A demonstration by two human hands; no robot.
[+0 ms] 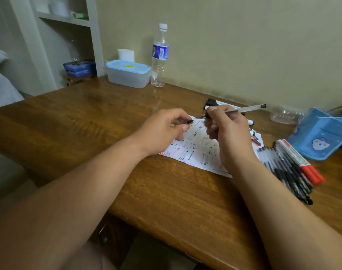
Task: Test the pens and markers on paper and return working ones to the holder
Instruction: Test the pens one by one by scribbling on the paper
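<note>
A white paper [195, 151] covered in black and red test strokes lies on the wooden table [107, 121]. Above it my right hand [228, 133] grips a clear-barrelled pen [246, 109], its tip pointing left. My left hand [166, 129] pinches a small black pen cap [189, 121] just left of that tip. A row of several black pens [288, 170] and red markers [300, 162] lies to the right of the paper. The blue pen holder [320, 137] stands tilted at the far right.
Several markers [216, 103] lie behind my right hand near the wall. A lidded plastic box [128, 74] and a water bottle [160, 55] stand at the back of the table. A crushed clear bottle [285, 114] lies left of the holder.
</note>
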